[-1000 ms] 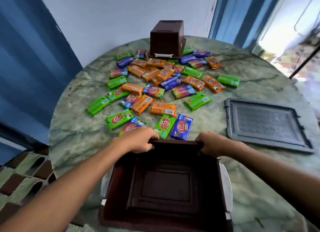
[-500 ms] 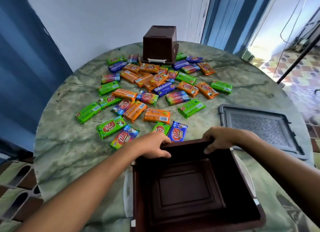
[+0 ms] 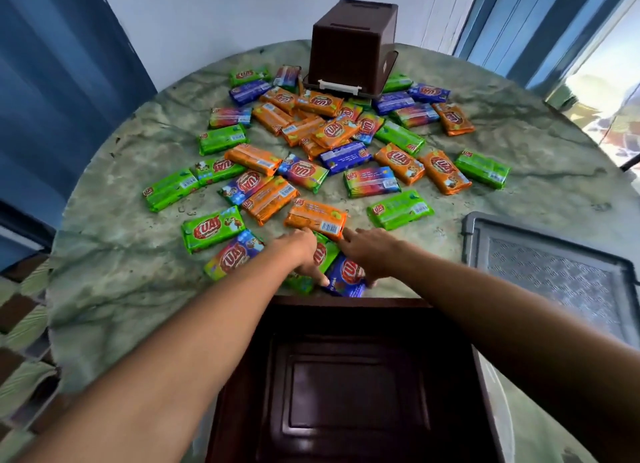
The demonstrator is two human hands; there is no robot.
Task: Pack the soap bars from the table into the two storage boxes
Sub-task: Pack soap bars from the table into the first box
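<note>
Several wrapped soap bars in green, orange, blue and rainbow wrappers lie scattered over the round marble table [image 3: 114, 289]. An open brown storage box [image 3: 346, 376] stands at the near edge, with nothing inside. A second brown box [image 3: 349, 47] stands upside down at the far side. My left hand [image 3: 303, 254] lies on a green soap bar [image 3: 327, 253] just beyond the open box, fingers stretched forward, thumb near its close end. My right hand [image 3: 372, 258] lies on the blue soap bar [image 3: 348, 277] beside it, index finger reaching an orange bar [image 3: 315, 218].
A grey box lid [image 3: 554, 272] lies flat on the table at the right. Blue curtains hang at the left and a bright doorway is at the far right. The table's left edge drops to a patterned floor.
Both hands have let go of the open box's far rim and moved forward onto the nearest green and blue soap bars. The box now sits squarely in front of me.
</note>
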